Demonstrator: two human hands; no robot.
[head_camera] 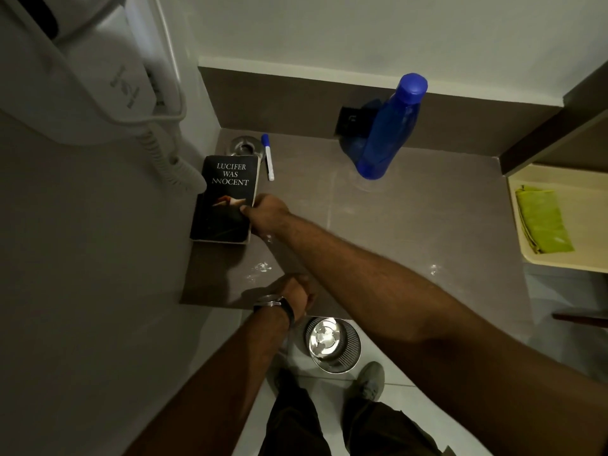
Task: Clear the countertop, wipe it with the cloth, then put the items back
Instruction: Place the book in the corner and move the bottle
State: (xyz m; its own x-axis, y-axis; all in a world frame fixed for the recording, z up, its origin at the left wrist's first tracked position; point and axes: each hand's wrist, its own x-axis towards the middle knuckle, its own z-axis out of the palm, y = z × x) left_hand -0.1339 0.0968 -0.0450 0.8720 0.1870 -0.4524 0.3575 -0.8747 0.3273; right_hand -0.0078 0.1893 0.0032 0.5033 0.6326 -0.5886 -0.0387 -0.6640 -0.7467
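A black paperback book (227,192) lies at the left side of the brown countertop (411,232), against the wall. My right hand (265,213) grips its right edge, thumb on the cover. My left hand (301,291) rests with fingers curled on the counter's front edge, a watch on its wrist. A blue-capped white marker (269,158) lies just right of the book's top. A tall blue bottle (390,130) stands upright near the back wall. A folded green cloth (541,222) lies on a cream shelf (526,258) to the right.
A small metal cup (245,147) stands behind the book in the corner. A wall-mounted white hair dryer (85,70) with a coiled cord hangs at upper left. A steel waste bin (332,343) stands on the floor by my feet. White smudges dot the counter.
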